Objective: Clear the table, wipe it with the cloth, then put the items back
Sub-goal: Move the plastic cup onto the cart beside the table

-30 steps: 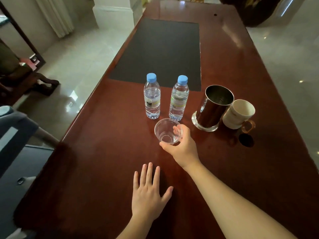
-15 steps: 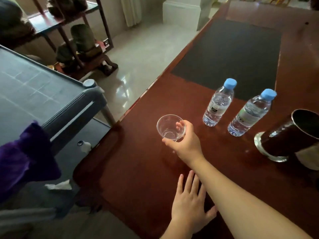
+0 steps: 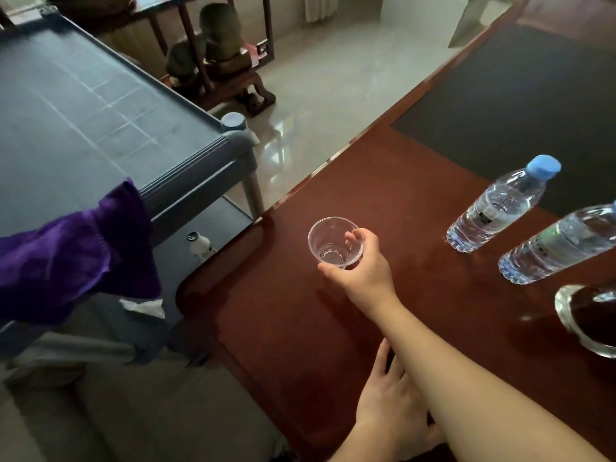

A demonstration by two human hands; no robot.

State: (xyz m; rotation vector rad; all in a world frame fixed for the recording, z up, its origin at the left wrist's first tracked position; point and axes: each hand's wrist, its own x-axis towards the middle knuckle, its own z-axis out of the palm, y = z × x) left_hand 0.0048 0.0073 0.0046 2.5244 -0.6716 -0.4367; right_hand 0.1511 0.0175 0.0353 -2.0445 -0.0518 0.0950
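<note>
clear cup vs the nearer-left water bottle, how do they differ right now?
The clear cup is open-topped; the water bottle has a blue cap. The cup is held by the right hand; the bottle stands untouched on the table. The cup looks about empty; the bottle looks full. The cup is shorter. Both are transparent.

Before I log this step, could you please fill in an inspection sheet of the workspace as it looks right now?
Surface: glossy reddish-brown wooden table with a dark inset mat.
Job's things: clear plastic cup, held; purple cloth draped on the grey cart; two clear blue-capped water bottles standing; shiny metal jug at the frame edge.
Clutter: white crumpled tissue below the cart.
Grippers: right hand grips the cup; left hand rests flat on the table.
Cables: nothing seen.
Surroundings: pale tiled floor, dark wooden shelf.
</note>
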